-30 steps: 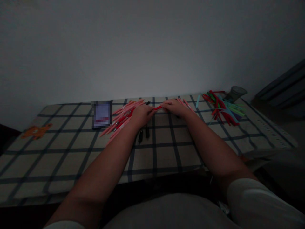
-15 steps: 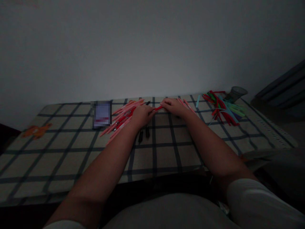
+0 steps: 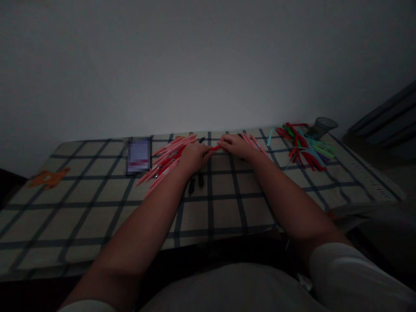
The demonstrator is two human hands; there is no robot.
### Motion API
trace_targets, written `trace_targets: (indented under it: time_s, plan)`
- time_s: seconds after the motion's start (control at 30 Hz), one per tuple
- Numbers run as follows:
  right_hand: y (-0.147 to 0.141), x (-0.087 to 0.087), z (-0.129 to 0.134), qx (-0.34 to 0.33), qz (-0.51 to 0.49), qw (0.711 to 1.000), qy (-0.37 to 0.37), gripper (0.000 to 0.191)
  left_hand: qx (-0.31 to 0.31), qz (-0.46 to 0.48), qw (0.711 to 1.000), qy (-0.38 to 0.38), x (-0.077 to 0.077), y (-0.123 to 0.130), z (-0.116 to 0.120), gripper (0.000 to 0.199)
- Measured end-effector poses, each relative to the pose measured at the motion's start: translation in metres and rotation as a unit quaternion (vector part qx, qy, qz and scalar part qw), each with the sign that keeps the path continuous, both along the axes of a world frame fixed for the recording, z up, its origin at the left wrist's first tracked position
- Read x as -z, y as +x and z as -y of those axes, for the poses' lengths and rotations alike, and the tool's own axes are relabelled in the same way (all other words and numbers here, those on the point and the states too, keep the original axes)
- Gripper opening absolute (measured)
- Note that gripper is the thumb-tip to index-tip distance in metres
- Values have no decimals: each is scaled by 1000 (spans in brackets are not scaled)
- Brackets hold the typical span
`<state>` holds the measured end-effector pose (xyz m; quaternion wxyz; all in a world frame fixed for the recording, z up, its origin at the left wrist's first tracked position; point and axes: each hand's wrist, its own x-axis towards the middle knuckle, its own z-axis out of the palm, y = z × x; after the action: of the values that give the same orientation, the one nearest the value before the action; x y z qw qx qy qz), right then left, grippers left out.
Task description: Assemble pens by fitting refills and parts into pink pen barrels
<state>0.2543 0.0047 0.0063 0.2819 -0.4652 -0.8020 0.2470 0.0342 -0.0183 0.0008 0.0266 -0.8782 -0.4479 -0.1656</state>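
A slim red pen [image 3: 216, 148] spans the gap between my two hands, above the checked cloth. My left hand [image 3: 194, 157] is closed on its left end, and my right hand [image 3: 234, 145] pinches the right end. Under and left of my left hand lies a spread of pink pens [image 3: 172, 147] with several red pens [image 3: 167, 164] among them. Black pens [image 3: 201, 178] stick out below my left wrist. Beyond my right hand are more pink pens [image 3: 256, 142], partly hidden by it.
The checked tablecloth [image 3: 224, 212] covers a table against a wall. On the right, a heap of coloured strips [image 3: 302, 147] lies by a dark see-through cup [image 3: 325, 125]. A blurred-out rectangular item [image 3: 139, 156] is left of the pens, and an orange bear shape [image 3: 50, 178] lies far left.
Hardly anything differs. Both hands keep hold of the red pen, and my right hand has shifted very slightly left.
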Motion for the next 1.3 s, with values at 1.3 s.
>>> trace_targets:
  time_s: [1.3]
  plan:
    - [-1,-9,4,10,38,999,8,33,-14,19,1000,-3,6,0,-5,37]
